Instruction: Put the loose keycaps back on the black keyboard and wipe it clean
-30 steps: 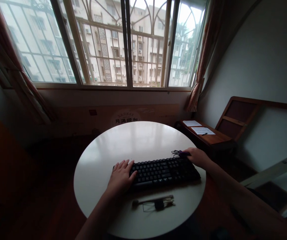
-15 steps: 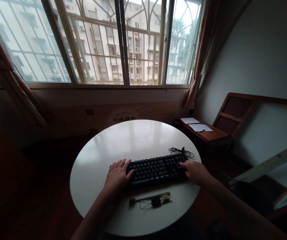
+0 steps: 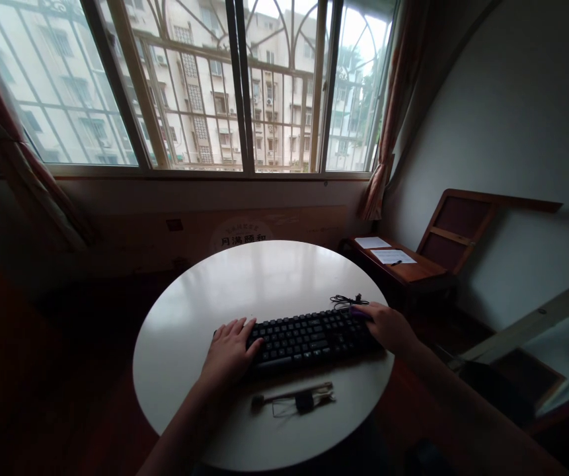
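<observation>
A black keyboard [image 3: 308,336] lies across the near half of the round white table [image 3: 189,297]. My left hand [image 3: 229,347] rests over its left end, fingers at the far edge and thumb on the keys, holding it. At the keyboard's right end, my right hand [image 3: 390,327] is closed on a small purple object [image 3: 360,313], which touches or hovers just above the keys of the upper right part. What kind of object it is, I cannot make out. Behind it lies the keyboard's coiled black cable [image 3: 346,301].
In front of the keyboard lie a thin brush-like tool [image 3: 291,393] and a black piece with metal wire loops [image 3: 305,402]. Beyond the table's right side, a wooden chair [image 3: 427,261] bears paper sheets [image 3: 393,256] and a pen. A barred window [image 3: 247,99] fills the far wall.
My right hand has shifted the purple object up towards the keyboard's far edge. My left hand stays on the keyboard's left end. The whole view has shifted slightly.
</observation>
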`<state>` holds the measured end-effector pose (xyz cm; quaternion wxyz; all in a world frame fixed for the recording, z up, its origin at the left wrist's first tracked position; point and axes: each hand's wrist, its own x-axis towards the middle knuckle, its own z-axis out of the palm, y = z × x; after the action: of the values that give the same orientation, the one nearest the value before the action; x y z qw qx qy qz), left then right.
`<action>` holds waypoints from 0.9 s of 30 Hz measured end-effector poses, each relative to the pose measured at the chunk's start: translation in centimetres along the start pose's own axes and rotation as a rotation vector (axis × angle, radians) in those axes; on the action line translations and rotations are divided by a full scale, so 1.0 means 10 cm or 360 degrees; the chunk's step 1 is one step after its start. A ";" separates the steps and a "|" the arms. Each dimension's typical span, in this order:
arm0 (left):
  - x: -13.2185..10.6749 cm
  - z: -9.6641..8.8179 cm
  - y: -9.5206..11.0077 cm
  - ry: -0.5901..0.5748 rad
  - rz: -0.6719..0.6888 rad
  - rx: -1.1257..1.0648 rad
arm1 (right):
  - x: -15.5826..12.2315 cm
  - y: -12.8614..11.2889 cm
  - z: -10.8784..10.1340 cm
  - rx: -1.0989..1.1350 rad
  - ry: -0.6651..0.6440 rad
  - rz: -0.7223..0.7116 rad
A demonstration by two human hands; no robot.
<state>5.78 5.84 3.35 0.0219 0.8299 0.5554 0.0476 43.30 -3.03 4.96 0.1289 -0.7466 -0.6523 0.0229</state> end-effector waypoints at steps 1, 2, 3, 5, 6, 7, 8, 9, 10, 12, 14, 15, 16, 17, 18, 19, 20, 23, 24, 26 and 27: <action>0.00 0.00 0.00 -0.0002 0.0002 0.0005 | 0.09 -0.01 0.02 -0.0017 -0.0012 0.0007; 0.00 0.01 -0.01 -0.0007 0.0003 0.0006 | 0.15 -0.02 0.05 -0.0031 -0.0036 0.0012; 0.00 0.01 -0.01 -0.0015 0.0000 0.0004 | 0.20 -0.03 0.09 -0.0042 -0.0063 0.0019; 0.00 0.01 0.00 -0.0021 -0.0006 -0.0006 | 0.21 -0.04 0.18 -0.0067 -0.0101 0.0036; 0.00 0.00 0.00 -0.0019 -0.0007 -0.0014 | 0.18 -0.03 0.21 -0.0082 -0.0113 0.0045; 0.00 0.00 0.00 -0.0014 -0.0008 -0.0020 | 0.13 -0.03 0.24 -0.0096 -0.0118 0.0054; 0.01 0.00 0.00 -0.0011 -0.0008 -0.0026 | 0.05 -0.03 0.26 -0.0107 -0.0121 0.0063; 0.01 0.00 0.00 -0.0010 -0.0010 -0.0030 | -0.03 -0.02 0.27 -0.0118 -0.0127 0.0069; 0.01 0.01 -0.01 -0.0011 -0.0012 -0.0033 | -0.12 -0.02 0.28 -0.0133 -0.0140 0.0075; 0.02 0.02 -0.02 -0.0012 -0.0012 -0.0035 | -0.31 -0.01 0.28 -0.0179 -0.0179 0.0091; 0.03 0.05 -0.03 -0.0005 -0.0007 -0.0032 | -0.47 -0.01 0.27 -0.0222 -0.0215 0.0109; 0.03 0.05 -0.04 0.0003 -0.0004 -0.0029 | -0.53 -0.01 0.27 -0.0234 -0.0227 0.0116; 0.03 0.06 -0.04 0.0010 0.0000 -0.0026 | -0.59 -0.01 0.26 -0.0234 -0.0236 0.0121; 0.04 0.06 -0.04 0.0014 0.0003 -0.0023 | -0.63 0.00 0.25 -0.0224 -0.0238 0.0122; 0.04 0.06 -0.03 0.0012 0.0005 -0.0022 | -0.66 0.00 0.23 -0.0207 -0.0243 0.0122; 0.04 0.05 -0.03 0.0006 0.0006 -0.0021 | -0.68 0.01 0.21 -0.0186 -0.0252 0.0120; 0.03 0.04 -0.02 0.0002 0.0004 -0.0022 | -0.70 0.01 0.18 -0.0163 -0.0264 0.0117; 0.02 0.02 -0.02 -0.0008 -0.0004 -0.0042 | -0.64 0.05 0.07 -0.0104 -0.0272 0.0089; 0.01 0.01 -0.02 -0.0004 -0.0003 -0.0051 | -0.59 0.07 0.02 -0.0093 -0.0248 0.0083; 0.00 0.01 -0.03 0.0007 0.0000 -0.0065 | -0.43 0.11 -0.05 -0.0063 -0.0156 0.0080; 0.00 0.02 -0.03 0.0016 0.0005 -0.0067 | -0.33 0.12 -0.07 -0.0049 -0.0104 0.0079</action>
<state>5.55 5.95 3.17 0.0365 0.8298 0.5531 0.0637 44.10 -6.54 4.98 0.0956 -0.7633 -0.6377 0.0405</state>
